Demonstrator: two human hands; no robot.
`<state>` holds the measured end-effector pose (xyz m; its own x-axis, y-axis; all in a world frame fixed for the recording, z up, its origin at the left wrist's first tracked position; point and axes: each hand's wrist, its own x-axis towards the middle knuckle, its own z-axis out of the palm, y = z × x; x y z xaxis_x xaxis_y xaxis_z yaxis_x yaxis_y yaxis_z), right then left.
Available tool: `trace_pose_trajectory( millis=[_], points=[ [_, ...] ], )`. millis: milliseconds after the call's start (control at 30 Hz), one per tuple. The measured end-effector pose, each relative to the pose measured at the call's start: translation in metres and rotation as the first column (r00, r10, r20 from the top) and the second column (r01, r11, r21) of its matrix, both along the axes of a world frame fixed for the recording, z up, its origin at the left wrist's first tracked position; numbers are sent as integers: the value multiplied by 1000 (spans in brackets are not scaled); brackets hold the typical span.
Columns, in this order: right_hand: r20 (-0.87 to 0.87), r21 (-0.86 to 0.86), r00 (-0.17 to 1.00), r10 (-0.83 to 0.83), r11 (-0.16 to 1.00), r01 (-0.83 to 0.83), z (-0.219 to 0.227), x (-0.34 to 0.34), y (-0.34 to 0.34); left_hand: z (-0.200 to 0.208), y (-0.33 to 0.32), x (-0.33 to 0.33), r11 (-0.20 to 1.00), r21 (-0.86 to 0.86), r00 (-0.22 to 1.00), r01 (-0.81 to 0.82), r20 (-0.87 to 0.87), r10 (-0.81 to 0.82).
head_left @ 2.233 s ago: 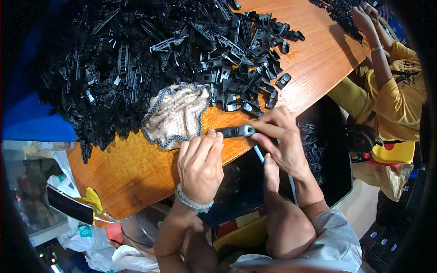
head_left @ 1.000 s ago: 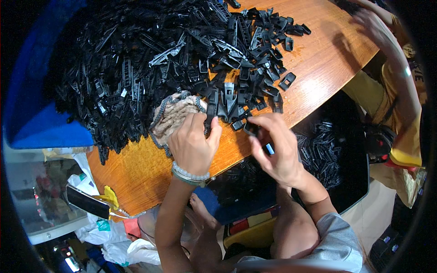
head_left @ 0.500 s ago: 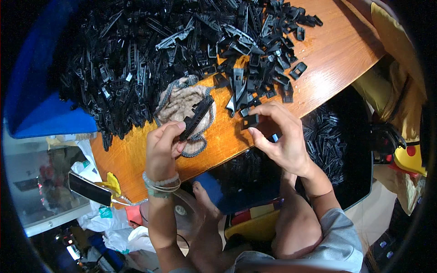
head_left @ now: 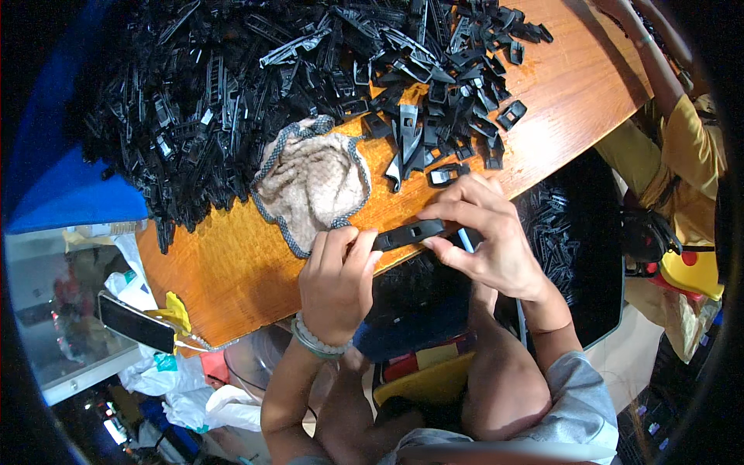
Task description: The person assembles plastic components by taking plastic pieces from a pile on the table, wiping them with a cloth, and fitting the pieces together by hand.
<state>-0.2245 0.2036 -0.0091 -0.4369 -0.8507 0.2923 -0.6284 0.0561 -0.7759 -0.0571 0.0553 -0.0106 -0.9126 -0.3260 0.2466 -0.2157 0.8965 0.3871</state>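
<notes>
My left hand (head_left: 338, 280) is closed on one end of a long, narrow black plastic part (head_left: 394, 237), held level over the table's front edge. At its other end, my right hand (head_left: 496, 246) pinches a small black plastic piece (head_left: 428, 229) with a hole, between thumb and forefinger. The two pieces meet in one line; whether they are locked together I cannot tell. Just beyond my left hand lies a crumpled beige cloth (head_left: 314, 182) with a dark checked border. Small black pieces with square holes (head_left: 449, 175) lie beyond my right hand.
A large heap of black plastic parts (head_left: 225, 93) covers the far left of the wooden table (head_left: 558, 101). Below its right edge, a dark bin (head_left: 558, 232) holds more parts. A phone (head_left: 136, 322) leans at the left. Another person's arm (head_left: 655, 58) reaches in at the far right.
My left hand has moved right and turned, bringing the long part from upright-slanted to level against the small piece. Another person's arms have come into view at the upper right.
</notes>
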Motion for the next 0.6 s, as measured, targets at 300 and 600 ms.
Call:
trace_pose_trajectory(
  millis=[300,600],
  points=[
    [7,26,995,101,995,-101,-2,-3,-3,0,-7,-1,995,14,993,102,-62,-101],
    [-74,-9,997,-14,1000,13,-13,20,-2,5,-11,1,988,90,987,125,-108,-115]
  ],
)
